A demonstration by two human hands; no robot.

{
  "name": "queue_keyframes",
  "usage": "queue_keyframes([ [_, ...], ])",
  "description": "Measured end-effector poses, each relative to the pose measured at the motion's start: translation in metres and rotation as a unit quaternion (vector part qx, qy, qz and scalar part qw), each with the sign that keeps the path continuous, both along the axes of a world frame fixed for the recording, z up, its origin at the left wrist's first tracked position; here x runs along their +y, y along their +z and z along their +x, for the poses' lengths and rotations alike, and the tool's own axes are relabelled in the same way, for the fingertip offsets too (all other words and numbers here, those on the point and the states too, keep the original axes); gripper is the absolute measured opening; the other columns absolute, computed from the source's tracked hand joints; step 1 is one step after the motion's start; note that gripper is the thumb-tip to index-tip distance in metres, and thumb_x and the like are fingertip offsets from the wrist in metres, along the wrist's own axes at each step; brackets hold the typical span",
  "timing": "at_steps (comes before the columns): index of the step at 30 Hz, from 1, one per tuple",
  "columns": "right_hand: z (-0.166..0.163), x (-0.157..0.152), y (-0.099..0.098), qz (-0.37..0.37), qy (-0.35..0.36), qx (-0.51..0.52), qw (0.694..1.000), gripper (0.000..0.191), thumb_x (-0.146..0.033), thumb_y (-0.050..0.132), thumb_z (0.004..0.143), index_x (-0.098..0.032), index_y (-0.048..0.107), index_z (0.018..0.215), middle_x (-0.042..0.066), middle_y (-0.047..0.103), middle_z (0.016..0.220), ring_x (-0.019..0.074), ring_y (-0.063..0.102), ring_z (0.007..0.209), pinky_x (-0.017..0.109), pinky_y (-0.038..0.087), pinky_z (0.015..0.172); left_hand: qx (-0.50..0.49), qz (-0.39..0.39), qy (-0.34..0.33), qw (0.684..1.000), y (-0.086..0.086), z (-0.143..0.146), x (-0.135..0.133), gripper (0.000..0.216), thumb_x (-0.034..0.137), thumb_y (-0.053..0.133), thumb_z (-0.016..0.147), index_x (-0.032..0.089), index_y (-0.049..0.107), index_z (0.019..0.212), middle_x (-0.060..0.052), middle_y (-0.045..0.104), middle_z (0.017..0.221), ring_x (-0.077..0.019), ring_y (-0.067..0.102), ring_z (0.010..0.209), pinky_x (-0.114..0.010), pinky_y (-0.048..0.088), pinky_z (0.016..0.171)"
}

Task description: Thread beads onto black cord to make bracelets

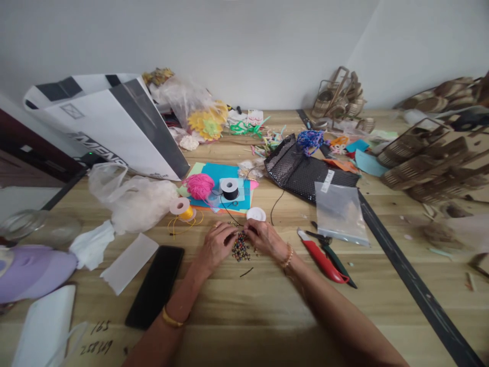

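My left hand (216, 245) and my right hand (264, 238) rest on the wooden table (244, 316), close together, fingers curled in a pinch over a small heap of dark and coloured beads (240, 251). A thin black cord (229, 213) runs from the fingers up to a black spool (229, 188). What the fingertips pinch is too small to make out. A short black cord scrap (246, 272) lies just below the beads.
A white spool (255, 214), yellow thread spool (182, 208) and pink yarn ball (199, 185) lie behind the hands. Red pliers (323, 261) are to the right, a black phone (156, 285) to the left. Plastic bags, a paper bag and woven baskets crowd the far side.
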State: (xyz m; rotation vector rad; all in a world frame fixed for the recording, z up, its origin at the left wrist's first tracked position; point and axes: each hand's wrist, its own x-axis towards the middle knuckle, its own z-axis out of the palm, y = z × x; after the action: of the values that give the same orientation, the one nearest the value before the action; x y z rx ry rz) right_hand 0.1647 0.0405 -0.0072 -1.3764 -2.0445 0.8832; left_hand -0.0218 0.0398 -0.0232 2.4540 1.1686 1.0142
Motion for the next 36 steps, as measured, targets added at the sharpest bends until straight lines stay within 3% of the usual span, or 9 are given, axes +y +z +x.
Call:
queue_keyframes([
  [4, -0.007, -0.003, 0.0, 0.002, 0.018, 0.001, 1.0, 0.012, -0.011, 0.051, 0.086, -0.015, 0.059, 0.079, 0.0, 0.059, 0.067, 0.0117, 0.051, 0.062, 0.021, 0.036, 0.06, -0.009, -0.022, -0.015, 1.0, -0.001, 0.002, 0.0, 0.012, 0.017, 0.061, 0.084, 0.017, 0.067, 0.094, -0.007, 0.072, 0.089, -0.02, 0.063, 0.084, -0.035, 0.051, 0.076],
  [11, -0.01, -0.005, 0.001, 0.003, 0.019, 0.011, 1.0, 0.013, -0.012, 0.049, 0.088, -0.016, 0.059, 0.079, 0.0, 0.059, 0.068, 0.0117, 0.05, 0.061, 0.021, 0.036, 0.06, 0.015, 0.0, -0.021, 1.0, -0.001, 0.002, 0.0, 0.011, 0.015, 0.056, 0.087, 0.016, 0.065, 0.08, -0.005, 0.069, 0.076, -0.0182, 0.059, 0.075, -0.032, 0.048, 0.07],
  [21, 0.007, 0.001, -0.001, 0.033, -0.034, 0.002, 0.999, 0.01, -0.013, 0.048, 0.085, -0.016, 0.056, 0.078, 0.0, 0.056, 0.066, 0.0113, 0.046, 0.058, 0.022, 0.034, 0.059, 0.001, -0.01, 0.008, 1.0, 0.003, -0.001, -0.001, 0.012, 0.014, 0.056, 0.085, 0.017, 0.061, 0.074, -0.004, 0.065, 0.072, -0.017, 0.057, 0.071, -0.031, 0.047, 0.07],
  [24, 0.016, 0.003, 0.009, 0.023, -0.041, 0.039, 0.998, 0.01, -0.017, 0.048, 0.086, -0.016, 0.055, 0.079, -0.002, 0.054, 0.065, 0.0102, 0.045, 0.057, 0.022, 0.034, 0.058, 0.004, -0.009, 0.009, 1.0, 0.001, -0.002, 0.0, 0.011, 0.015, 0.056, 0.085, 0.018, 0.062, 0.076, -0.004, 0.066, 0.074, -0.0172, 0.058, 0.074, -0.032, 0.047, 0.073],
  [28, 0.038, 0.001, 0.036, -0.014, -0.023, 0.09, 0.996, 0.013, -0.025, 0.048, 0.089, -0.016, 0.055, 0.082, -0.002, 0.05, 0.066, 0.01, 0.045, 0.06, 0.022, 0.035, 0.057, -0.002, -0.006, 0.004, 1.0, 0.0, -0.002, 0.001, 0.009, 0.015, 0.057, 0.085, 0.018, 0.063, 0.079, -0.005, 0.067, 0.078, -0.0177, 0.06, 0.076, -0.036, 0.047, 0.079],
  [32, 0.073, -0.023, 0.064, -0.072, 0.032, 0.05, 0.996, 0.02, -0.03, 0.05, 0.09, -0.015, 0.058, 0.078, -0.001, 0.055, 0.07, 0.0105, 0.047, 0.063, 0.022, 0.036, 0.057, 0.006, -0.009, 0.006, 1.0, -0.001, -0.003, 0.002, 0.009, 0.017, 0.058, 0.085, 0.018, 0.065, 0.079, -0.005, 0.065, 0.081, -0.0182, 0.059, 0.081, -0.036, 0.048, 0.078],
  [36, 0.108, -0.059, 0.064, -0.136, 0.066, -0.018, 0.988, 0.017, -0.027, 0.053, 0.089, -0.017, 0.061, 0.078, 0.0, 0.058, 0.07, 0.0108, 0.05, 0.06, 0.021, 0.039, 0.055, 0.024, -0.007, 0.008, 1.0, -0.001, -0.004, 0.003, 0.007, 0.017, 0.06, 0.083, 0.018, 0.065, 0.079, -0.005, 0.065, 0.082, -0.0186, 0.058, 0.081, -0.036, 0.048, 0.079],
])
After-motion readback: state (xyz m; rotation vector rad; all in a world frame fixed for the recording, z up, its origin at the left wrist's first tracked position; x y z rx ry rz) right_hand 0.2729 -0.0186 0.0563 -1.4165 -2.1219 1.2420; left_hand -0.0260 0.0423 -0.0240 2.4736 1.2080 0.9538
